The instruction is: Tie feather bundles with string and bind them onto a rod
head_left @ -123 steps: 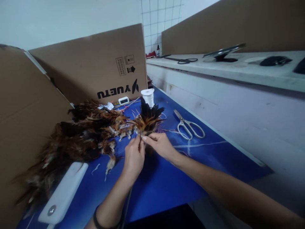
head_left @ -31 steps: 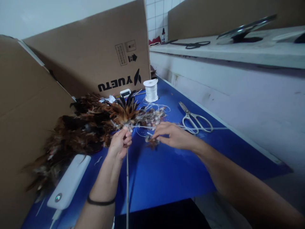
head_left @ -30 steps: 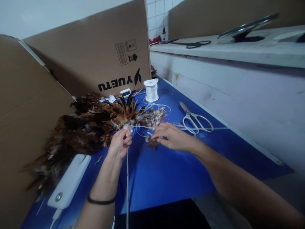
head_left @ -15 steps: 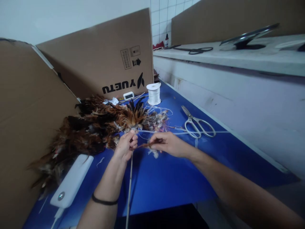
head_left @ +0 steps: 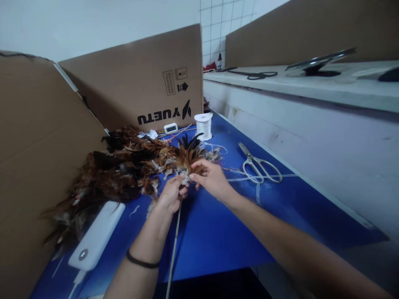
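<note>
My left hand point(head_left: 174, 193) is closed around a thin stick point(head_left: 175, 245) just below a bundle of brown and black feathers point(head_left: 186, 155) at its top. The stick runs down towards me, past the table's front edge. My right hand point(head_left: 209, 178) pinches at the right side of the bundle's base, fingertips against a brown feather. Pale fluff shows between the two hands. White ribbon point(head_left: 237, 179) trails right from the bundle, passing by the silver scissors point(head_left: 260, 166), which lie partly spread. A large heap of loose feathers point(head_left: 124, 170) lies to the left.
A white ribbon spool point(head_left: 203, 126) stands at the back, with a small digital display point(head_left: 170, 128) to its left. A white power bank point(head_left: 96, 236) with a cable lies front left. Cardboard point(head_left: 131, 83) walls the back and left; a ledge point(head_left: 311, 85) runs along the right.
My right hand has moved left and up, bringing its feather from beside the stick to the bundle's base. My left hand keeps its hold. The camera view has shifted slightly.
</note>
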### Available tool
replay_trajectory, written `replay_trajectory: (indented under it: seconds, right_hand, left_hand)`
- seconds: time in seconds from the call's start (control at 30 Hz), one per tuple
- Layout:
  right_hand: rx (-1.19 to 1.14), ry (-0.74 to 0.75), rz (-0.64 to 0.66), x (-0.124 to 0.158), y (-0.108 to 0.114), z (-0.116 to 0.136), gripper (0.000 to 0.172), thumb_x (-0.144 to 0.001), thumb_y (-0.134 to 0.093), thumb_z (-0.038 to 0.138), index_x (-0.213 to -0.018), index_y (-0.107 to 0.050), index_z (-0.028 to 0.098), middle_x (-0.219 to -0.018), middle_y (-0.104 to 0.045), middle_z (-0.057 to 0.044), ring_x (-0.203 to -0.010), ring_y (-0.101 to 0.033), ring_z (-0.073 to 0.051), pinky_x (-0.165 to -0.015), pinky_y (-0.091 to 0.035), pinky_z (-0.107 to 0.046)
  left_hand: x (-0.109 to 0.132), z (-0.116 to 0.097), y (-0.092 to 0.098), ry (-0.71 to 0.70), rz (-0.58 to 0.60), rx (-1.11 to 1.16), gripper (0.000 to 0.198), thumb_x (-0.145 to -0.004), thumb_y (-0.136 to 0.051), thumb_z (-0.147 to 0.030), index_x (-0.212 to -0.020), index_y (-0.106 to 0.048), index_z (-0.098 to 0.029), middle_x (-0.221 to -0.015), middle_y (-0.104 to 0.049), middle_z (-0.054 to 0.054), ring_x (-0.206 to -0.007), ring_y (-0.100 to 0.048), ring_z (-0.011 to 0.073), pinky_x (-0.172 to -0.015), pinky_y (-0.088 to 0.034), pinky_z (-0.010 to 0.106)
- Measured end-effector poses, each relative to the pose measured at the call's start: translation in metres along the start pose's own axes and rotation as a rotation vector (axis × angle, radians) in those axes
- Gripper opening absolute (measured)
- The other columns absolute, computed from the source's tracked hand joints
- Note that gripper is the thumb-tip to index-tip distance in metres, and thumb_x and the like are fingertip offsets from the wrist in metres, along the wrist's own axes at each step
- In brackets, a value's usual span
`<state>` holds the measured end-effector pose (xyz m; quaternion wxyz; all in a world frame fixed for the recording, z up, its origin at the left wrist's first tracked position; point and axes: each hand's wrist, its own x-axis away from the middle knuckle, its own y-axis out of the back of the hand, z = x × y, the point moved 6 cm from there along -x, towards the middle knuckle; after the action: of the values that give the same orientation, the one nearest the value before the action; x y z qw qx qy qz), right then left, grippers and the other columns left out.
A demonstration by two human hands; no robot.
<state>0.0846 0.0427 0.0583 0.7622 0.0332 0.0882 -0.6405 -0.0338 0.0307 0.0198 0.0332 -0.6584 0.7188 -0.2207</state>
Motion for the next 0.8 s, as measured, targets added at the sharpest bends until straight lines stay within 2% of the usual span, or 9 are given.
replay_trajectory:
  seconds: [0.23, 0.47, 0.63, 0.8]
  right_hand:
    - [0.244, 0.154, 0.034, 0.002, 0.002, -0.003, 0.02, -0.072, -0.055, 0.019, -0.092, -0.052, 0.02, -0.066, -0.059, 0.003, -0.055, -0.056, -0.011, -0.052, -0.047, -0.024]
    - [0.513, 0.326, 0.029, 0.007, 0.002, 0.009, 0.023, -0.074, -0.052, 0.016, -0.097, -0.054, 0.021, -0.082, -0.062, 0.001, -0.074, -0.059, -0.013, -0.069, -0.046, -0.027]
    - [0.535, 0.349, 0.028, 0.009, 0.001, 0.01, 0.024, -0.074, -0.051, 0.014, -0.097, -0.054, 0.021, -0.08, -0.062, 0.001, -0.072, -0.059, -0.012, -0.068, -0.045, -0.026]
    - [0.446, 0.311, 0.029, 0.006, 0.001, 0.003, 0.025, -0.073, -0.052, 0.015, -0.097, -0.053, 0.021, -0.084, -0.062, 0.001, -0.077, -0.06, -0.013, -0.07, -0.047, -0.027]
  left_hand:
    - [0.002, 0.003, -0.004, 0.043, 0.01, -0.054, 0.021, -0.071, -0.058, -0.03, -0.072, -0.05, -0.011, -0.062, -0.052, -0.001, -0.034, -0.027, -0.0016, -0.034, -0.012, 0.014]
    - [0.0, 0.007, -0.005, 0.081, 0.054, -0.085, 0.02, -0.073, -0.057, -0.03, -0.07, -0.048, -0.012, -0.06, -0.047, -0.003, -0.035, -0.025, -0.0012, -0.035, -0.009, 0.015]
    - [0.001, 0.009, -0.008, 0.105, 0.096, -0.07, 0.023, -0.073, -0.057, -0.033, -0.069, -0.045, -0.013, -0.054, -0.039, -0.006, -0.034, -0.018, -0.0018, -0.035, -0.008, 0.015]
    - [0.002, 0.009, -0.008, 0.098, 0.098, -0.052, 0.024, -0.072, -0.059, -0.033, -0.072, -0.045, -0.013, -0.054, -0.039, -0.006, -0.035, -0.018, -0.0023, -0.035, -0.008, 0.014]
